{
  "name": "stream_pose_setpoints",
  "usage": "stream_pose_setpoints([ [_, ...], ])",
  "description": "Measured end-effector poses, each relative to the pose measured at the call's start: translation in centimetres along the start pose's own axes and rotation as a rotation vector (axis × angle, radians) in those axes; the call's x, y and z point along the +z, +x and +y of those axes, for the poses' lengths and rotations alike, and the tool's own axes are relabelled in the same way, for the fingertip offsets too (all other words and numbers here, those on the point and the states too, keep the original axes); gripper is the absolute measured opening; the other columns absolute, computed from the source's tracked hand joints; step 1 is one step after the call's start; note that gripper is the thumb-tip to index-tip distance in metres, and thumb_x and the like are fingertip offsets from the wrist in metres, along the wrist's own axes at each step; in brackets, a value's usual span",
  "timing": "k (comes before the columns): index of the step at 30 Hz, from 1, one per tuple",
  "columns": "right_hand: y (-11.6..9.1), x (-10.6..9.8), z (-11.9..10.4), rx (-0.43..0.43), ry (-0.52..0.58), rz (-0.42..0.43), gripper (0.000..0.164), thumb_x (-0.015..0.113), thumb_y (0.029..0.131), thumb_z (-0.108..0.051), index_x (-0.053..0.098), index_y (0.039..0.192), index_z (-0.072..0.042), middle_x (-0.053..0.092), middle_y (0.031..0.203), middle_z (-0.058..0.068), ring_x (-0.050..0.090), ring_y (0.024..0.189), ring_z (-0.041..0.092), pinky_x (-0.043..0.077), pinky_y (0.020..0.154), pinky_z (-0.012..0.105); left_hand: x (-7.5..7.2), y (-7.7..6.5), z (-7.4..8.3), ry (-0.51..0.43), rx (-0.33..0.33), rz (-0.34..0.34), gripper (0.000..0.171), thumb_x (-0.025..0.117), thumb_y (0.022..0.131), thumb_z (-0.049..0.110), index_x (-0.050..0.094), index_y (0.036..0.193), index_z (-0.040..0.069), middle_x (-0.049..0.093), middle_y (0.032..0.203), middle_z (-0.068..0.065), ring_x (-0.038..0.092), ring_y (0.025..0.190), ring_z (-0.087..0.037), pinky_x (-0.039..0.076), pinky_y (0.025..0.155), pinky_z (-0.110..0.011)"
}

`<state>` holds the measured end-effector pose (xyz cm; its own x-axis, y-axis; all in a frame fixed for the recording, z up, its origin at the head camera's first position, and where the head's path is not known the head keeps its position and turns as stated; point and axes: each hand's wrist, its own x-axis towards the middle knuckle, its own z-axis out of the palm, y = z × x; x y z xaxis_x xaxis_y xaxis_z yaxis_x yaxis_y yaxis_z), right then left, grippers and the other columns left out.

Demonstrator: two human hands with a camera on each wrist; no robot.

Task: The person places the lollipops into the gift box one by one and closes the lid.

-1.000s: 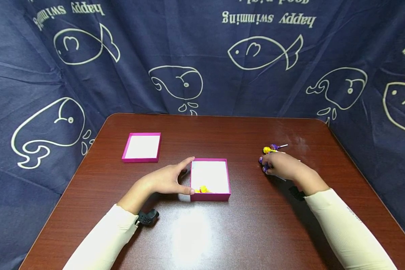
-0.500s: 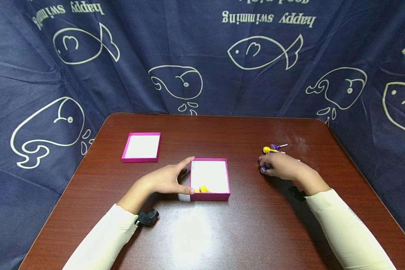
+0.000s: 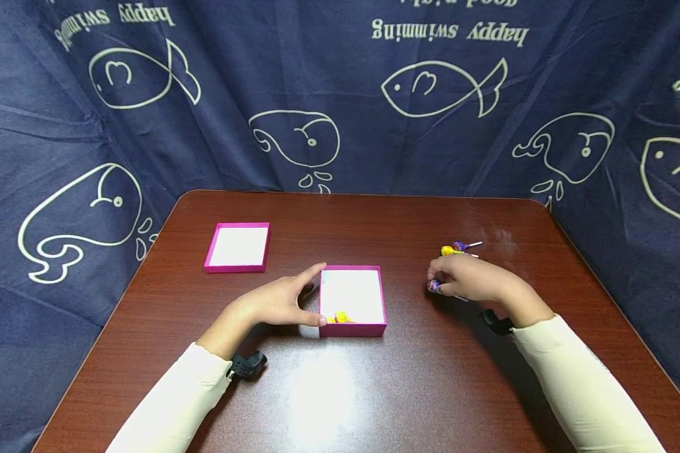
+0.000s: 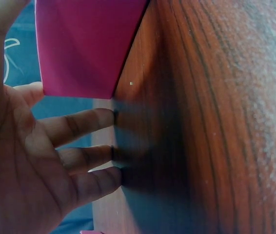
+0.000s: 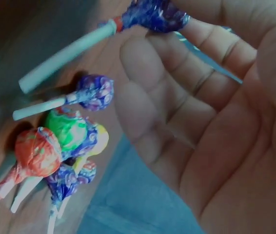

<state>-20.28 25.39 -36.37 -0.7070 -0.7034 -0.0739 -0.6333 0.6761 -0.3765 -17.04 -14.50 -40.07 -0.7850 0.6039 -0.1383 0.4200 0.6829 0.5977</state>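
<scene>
Near the table's middle, a pink box (image 3: 354, 330) with a white inside holds yellow-wrapped candy (image 3: 341, 317) along its near wall. My left hand (image 3: 280, 302) holds the box at its left side, thumb on the near corner and index finger at the far one; in the left wrist view the other fingers (image 4: 87, 124) are spread below it. To the right, my right hand (image 3: 473, 277) pinches a purple-wrapped lollipop (image 5: 160, 15), its white stick pointing away from the palm. Beside that hand lie several more lollipops, among them an orange one (image 5: 38, 152) and a green one (image 5: 67, 130).
A shallow pink lid or tray (image 3: 238, 269) with a white inside lies at the back left. A yellow lollipop (image 3: 449, 250) and a purple one (image 3: 460, 246) lie behind my right hand. A dark blue printed cloth (image 3: 340, 82) hangs behind the brown table (image 3: 430, 377).
My right hand has shifted slightly left, and the purple lollipop has moved left with it. The left hand and the box have stayed in place.
</scene>
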Motion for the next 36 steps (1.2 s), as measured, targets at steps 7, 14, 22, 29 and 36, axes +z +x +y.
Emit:
stream_pose_setpoints([
  [7,0.4,-0.4,-0.3,-0.006,0.119,-0.039,0.016,0.071,0.088,-0.002,0.065,0.096,-0.015,0.057,0.081,-0.008,0.052,0.071,0.009,0.046,0.062,0.025,0.1,0.1,-0.2,-0.005,-0.006,-0.006,0.113,0.077,0.075,0.063,0.017,0.16,0.018,0.043,0.152,-0.013,0.044,0.136,-0.024,0.034,0.112,-0.044],
  [14,1.2,-0.8,-1.2,-0.053,0.132,-0.029,0.017,0.069,0.089,-0.003,0.066,0.099,-0.016,0.059,0.087,-0.006,0.053,0.076,0.014,0.046,0.066,0.026,0.1,0.0,-0.2,-0.005,-0.007,-0.003,0.112,0.077,0.076,0.063,0.018,0.16,0.018,0.042,0.152,-0.015,0.044,0.136,-0.026,0.034,0.112,-0.045],
  [22,2.2,-1.4,-2.6,-0.064,0.142,-0.023,0.019,0.067,0.088,-0.002,0.065,0.101,-0.015,0.057,0.084,-0.006,0.056,0.066,0.013,0.047,0.061,0.026,0.1,0.1,-0.2,0.006,-0.008,-0.005,0.113,0.077,0.075,0.064,0.017,0.16,0.019,0.043,0.151,-0.013,0.044,0.136,-0.023,0.034,0.112,-0.042],
  [29,3.2,-1.5,-3.5,-0.095,0.134,-0.022,0.019,0.068,0.087,-0.003,0.065,0.101,-0.015,0.057,0.084,-0.008,0.055,0.068,0.008,0.048,0.062,0.026,0.1,0.2,-0.3,0.009,-0.013,-0.005,0.113,0.077,0.075,0.064,0.017,0.16,0.02,0.043,0.151,-0.013,0.043,0.136,-0.023,0.033,0.112,-0.042],
  [36,4.7,-1.5,-4.8,-0.162,0.125,-0.009,0.018,0.068,0.086,-0.003,0.065,0.1,-0.014,0.057,0.086,-0.008,0.055,0.073,0.01,0.047,0.064,0.027,0.1,0.1,-0.2,0.001,-0.002,0.001,0.112,0.077,0.075,0.063,0.019,0.16,0.017,0.042,0.151,-0.016,0.044,0.136,-0.026,0.033,0.112,-0.044],
])
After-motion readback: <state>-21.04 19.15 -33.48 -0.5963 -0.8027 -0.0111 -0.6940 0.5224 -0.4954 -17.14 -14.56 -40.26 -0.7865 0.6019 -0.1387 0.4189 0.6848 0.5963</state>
